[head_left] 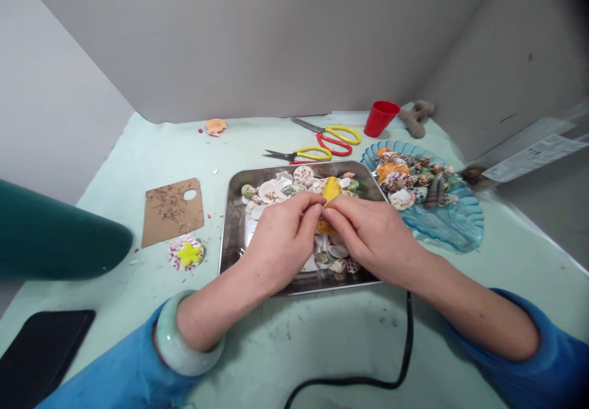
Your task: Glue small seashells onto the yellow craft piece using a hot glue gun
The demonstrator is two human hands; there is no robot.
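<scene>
My left hand [280, 237] and my right hand [368, 234] meet over a metal tray [232, 237] that holds several seashells. Both hands are closed in a pinch on a yellow shell [331, 189], which sticks up between the fingertips. More shells [276, 189] lie in the far part of the tray, and a few show under my hands. A pale green bangle [177, 341] sits on my left wrist. Both sleeves are blue.
A blue glass dish [453, 222] of mixed shells stands right of the tray. Two scissors [322, 142], a red cup [380, 118], a brown card [171, 210], a shell disc with a yellow star [186, 253], a black phone [41, 354], a black cable [396, 372] and a dark green object [55, 237] lie around.
</scene>
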